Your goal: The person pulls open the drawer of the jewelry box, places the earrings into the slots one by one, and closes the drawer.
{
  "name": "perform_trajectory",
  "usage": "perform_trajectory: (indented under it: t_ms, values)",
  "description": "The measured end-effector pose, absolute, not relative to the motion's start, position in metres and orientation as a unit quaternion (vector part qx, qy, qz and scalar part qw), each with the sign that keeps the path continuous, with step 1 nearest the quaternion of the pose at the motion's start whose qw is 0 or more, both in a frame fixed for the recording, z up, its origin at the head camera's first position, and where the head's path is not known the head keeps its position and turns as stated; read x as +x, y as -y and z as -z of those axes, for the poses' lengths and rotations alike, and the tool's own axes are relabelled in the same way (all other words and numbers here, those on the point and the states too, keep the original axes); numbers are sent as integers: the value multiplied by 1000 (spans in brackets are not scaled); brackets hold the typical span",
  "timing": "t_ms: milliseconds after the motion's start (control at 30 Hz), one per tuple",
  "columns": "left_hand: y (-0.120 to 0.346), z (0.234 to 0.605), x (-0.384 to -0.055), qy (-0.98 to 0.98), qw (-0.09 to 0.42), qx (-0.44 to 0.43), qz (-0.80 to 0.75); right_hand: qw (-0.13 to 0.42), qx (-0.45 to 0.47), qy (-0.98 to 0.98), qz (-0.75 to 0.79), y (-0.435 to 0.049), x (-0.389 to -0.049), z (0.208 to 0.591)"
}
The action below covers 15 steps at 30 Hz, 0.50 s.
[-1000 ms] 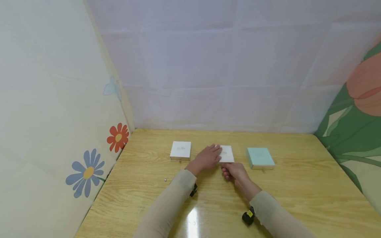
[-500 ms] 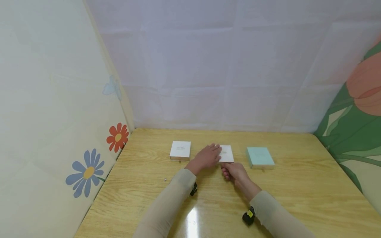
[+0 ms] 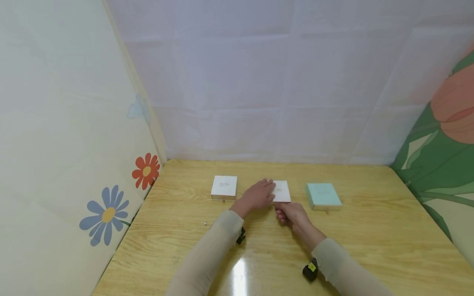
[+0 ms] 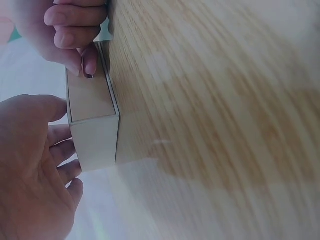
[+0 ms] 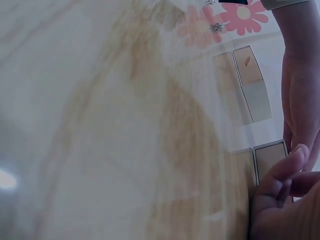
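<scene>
A small white drawer box (image 3: 282, 191) with faint lettering on its lid lies between both hands. My left hand (image 3: 258, 194) rests over its left part with the fingers extended; in the left wrist view the fingertips and thumb touch the lid side. My right hand (image 3: 295, 214) is at the box's front, fingers curled. Seen from the left wrist, its thumb and finger pinch a small pull tab (image 4: 89, 76) on the pinkish drawer front (image 4: 92, 100). The drawer looks flush with the sleeve. In the right wrist view the pinch is partly hidden by the thumb.
Another white box (image 3: 224, 186) with a tab stands to the left, and a mint-green box (image 3: 324, 195) to the right. A tiny silvery object (image 3: 205, 223) lies on the wooden table (image 3: 377, 230) at left. A white cloth (image 3: 237, 102) hangs behind.
</scene>
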<state>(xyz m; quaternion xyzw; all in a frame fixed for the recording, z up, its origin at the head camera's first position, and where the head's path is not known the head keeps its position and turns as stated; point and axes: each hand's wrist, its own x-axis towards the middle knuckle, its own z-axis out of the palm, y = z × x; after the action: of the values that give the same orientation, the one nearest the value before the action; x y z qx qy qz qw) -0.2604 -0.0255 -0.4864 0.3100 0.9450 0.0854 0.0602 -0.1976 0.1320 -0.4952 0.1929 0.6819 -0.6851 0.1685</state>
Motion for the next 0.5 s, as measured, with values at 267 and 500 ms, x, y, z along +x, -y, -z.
perform_trajectory:
  t_ms: [267, 500]
  values:
    - [25, 487, -257, -947, 59, 299, -106, 182, 180, -684, 683, -132, -194, 494]
    - [26, 487, -256, -946, 32, 311, -84, 203, 169, -689, 675, -132, -189, 491]
